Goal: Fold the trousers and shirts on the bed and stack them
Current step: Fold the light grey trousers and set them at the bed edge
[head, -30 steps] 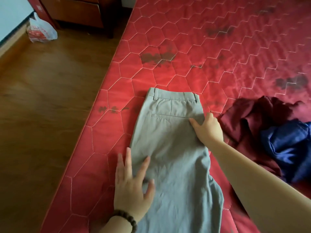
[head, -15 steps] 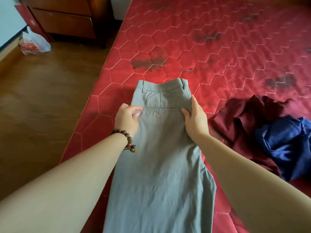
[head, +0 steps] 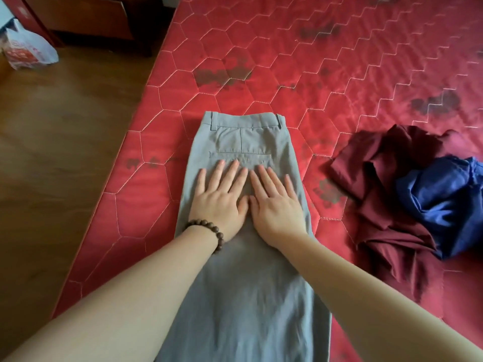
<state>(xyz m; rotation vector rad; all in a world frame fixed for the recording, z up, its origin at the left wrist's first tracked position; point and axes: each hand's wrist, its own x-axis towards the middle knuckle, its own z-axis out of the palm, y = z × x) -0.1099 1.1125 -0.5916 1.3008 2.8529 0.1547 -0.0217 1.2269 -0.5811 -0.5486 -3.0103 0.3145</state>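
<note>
Grey trousers lie folded lengthwise near the left edge of the red quilted bed, waistband pointing away from me. My left hand, with a bead bracelet at the wrist, presses flat on the trousers just below the back pocket. Beside it, thumbs touching, my right hand also presses flat with its fingers straight. A crumpled maroon garment lies on the bed to the right, and a crumpled blue garment sits on top of it.
The bed's left edge runs diagonally beside a wooden floor. A white plastic bag sits on the floor at the far left, next to a dark wooden cabinet. Dark patches mark the mattress.
Both hands let go of the trousers' side edges near the waistband and moved inward. They now lie flat, side by side, on the middle of the cloth.
</note>
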